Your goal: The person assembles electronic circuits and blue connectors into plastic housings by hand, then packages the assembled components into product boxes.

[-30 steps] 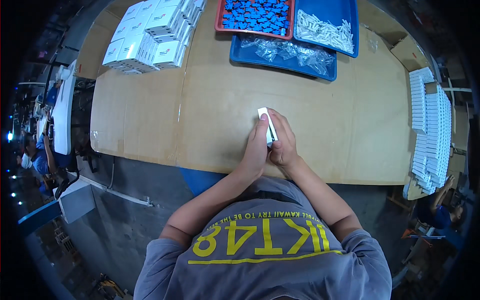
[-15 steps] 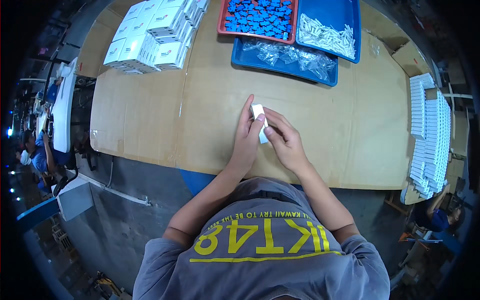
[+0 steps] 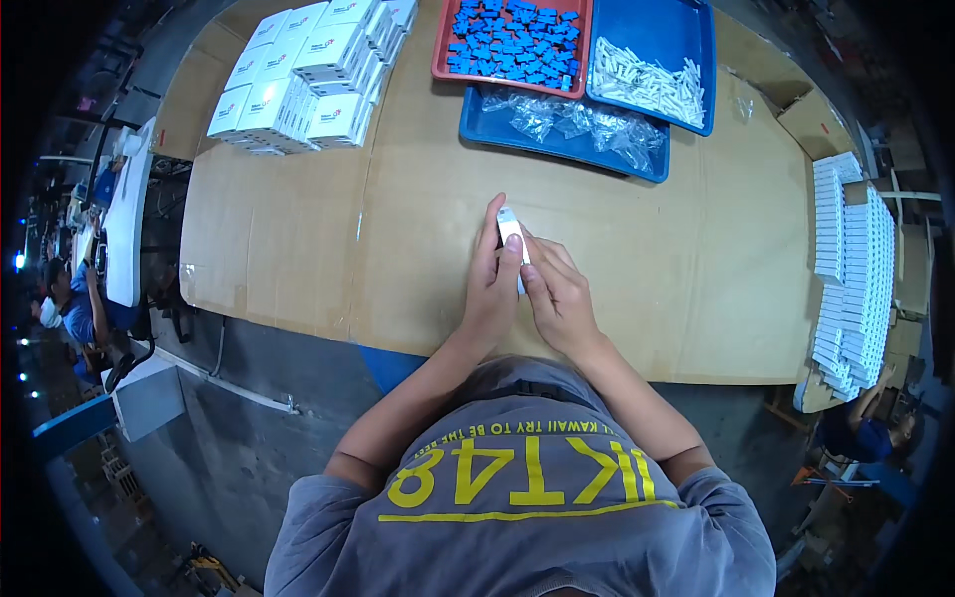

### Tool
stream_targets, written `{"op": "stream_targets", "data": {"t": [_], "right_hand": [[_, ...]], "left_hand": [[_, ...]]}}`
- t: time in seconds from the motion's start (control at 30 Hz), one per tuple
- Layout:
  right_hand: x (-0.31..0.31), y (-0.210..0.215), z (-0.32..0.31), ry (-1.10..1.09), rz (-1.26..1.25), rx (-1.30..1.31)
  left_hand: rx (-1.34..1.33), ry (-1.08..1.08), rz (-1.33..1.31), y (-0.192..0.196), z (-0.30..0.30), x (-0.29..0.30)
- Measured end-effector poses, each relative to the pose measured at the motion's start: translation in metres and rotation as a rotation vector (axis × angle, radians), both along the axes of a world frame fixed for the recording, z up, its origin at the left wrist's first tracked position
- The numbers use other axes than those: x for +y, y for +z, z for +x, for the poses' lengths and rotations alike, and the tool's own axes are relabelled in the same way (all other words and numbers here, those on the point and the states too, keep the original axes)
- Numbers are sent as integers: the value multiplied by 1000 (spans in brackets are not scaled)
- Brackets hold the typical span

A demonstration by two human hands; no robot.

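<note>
Between my two hands, above the cardboard-covered table, is a small white box (image 3: pixel 508 223) with a narrow side facing up. My left hand (image 3: pixel 489 294) grips it from the left, thumb lying along the top and index finger pointing away from me. My right hand (image 3: pixel 564 303) closes on its right side, with the thumb by the near end. Fingers cover much of the box, so its lower part is hidden.
Beyond my hands stand a red tray (image 3: pixel 436 55) of blue plastic pieces, a blue tray (image 3: pixel 652 22) of white sticks and another blue tray (image 3: pixel 557 151) with clear bags. White boxes (image 3: pixel 267 107) are stacked far left, more (image 3: pixel 865 284) at right. People (image 3: pixel 78 313) sit farther off.
My hands have drawn closer together around the white box, covering more of it. The box has turned slightly, and my right hand has shifted a little toward the left and toward me.
</note>
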State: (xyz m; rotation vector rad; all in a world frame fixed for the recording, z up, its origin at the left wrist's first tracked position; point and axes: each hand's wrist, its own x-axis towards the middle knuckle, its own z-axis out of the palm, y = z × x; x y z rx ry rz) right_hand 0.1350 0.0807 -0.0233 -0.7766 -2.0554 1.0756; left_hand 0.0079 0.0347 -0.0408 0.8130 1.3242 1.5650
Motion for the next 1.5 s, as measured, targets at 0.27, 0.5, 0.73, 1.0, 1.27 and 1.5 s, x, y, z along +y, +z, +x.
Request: {"op": "stream_targets", "data": {"t": [0.27,0.5,0.73,1.0,1.27,1.5], "right_hand": [[2,-5,-1,-28,147,48],[1,-2,-2,-32,154,47],[-5,-4,-2,-44,139,51],[-9,-9,-3,-46,208,71],[-1,0,4,66,5,133],[0,39,0,-34,-1234,277]], "left_hand": [[43,12,2,5,3,0],[80,22,28,4,3,-2],[122,26,34,3,4,-6],[79,65,85,-12,8,-12],[78,13,137,4,-4,-4],[244,-55,317,2,-8,-7]]}}
